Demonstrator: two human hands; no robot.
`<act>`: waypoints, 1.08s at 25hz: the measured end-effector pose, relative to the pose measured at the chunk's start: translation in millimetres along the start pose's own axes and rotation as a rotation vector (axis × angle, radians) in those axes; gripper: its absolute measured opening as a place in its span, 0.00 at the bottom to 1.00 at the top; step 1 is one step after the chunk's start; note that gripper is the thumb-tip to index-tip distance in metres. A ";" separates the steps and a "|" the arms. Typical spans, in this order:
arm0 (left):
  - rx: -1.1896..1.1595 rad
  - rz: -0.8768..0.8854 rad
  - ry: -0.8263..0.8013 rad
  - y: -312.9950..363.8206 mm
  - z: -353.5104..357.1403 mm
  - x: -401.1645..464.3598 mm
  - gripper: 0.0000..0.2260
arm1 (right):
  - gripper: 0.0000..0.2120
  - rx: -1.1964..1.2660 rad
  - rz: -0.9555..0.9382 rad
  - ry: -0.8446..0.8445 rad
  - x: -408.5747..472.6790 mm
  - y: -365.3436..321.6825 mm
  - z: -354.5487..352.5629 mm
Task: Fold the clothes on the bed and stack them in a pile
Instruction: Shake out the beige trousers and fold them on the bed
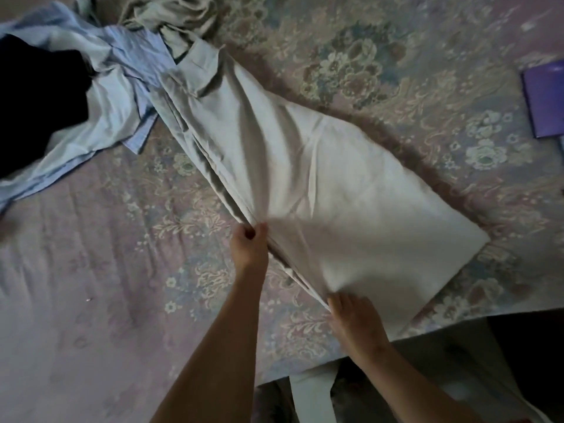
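Observation:
A long pale grey-white garment (320,178) lies stretched diagonally across the bed, from the upper left down to the lower right. My left hand (248,242) pinches its left edge about halfway down, fingers curled round the layered fabric. My right hand (354,319) grips the same edge lower down, near the bed's front edge. A heap of unfolded clothes lies at the upper left: a light blue shirt (113,96), a dark garment (39,99) and a crumpled beige piece (177,16).
The bed has a floral pink and blue bedspread (122,270). A purple flat object (546,102) lies at the right edge. The bed's front edge (427,331) runs along the lower right, with dark floor beyond.

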State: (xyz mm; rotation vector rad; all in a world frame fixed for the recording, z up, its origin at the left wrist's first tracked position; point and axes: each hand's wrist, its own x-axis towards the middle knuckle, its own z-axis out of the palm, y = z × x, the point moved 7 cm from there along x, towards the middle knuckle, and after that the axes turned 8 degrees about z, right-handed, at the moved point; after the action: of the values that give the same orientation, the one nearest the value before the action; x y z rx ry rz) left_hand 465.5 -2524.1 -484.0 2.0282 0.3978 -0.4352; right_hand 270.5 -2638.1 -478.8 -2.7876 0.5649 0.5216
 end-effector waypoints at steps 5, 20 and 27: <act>0.102 -0.018 -0.130 -24.0 2.0 -0.9 0.09 | 0.34 -0.042 0.085 -0.041 -1.4 2.1 15.5; -0.200 0.294 -0.092 176.1 -39.9 280.7 0.08 | 0.33 -0.022 0.176 0.310 192.1 -124.1 -25.4; 0.260 0.155 0.140 116.9 -71.0 307.1 0.16 | 0.36 -0.171 0.058 0.427 181.9 -136.0 -12.5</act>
State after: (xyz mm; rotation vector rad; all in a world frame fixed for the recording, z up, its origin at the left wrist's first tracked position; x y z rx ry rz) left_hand 798.8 -2485.4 -504.3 2.3317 0.2766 -0.2606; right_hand 487.2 -2579.7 -515.6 -3.0707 0.7165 -0.0259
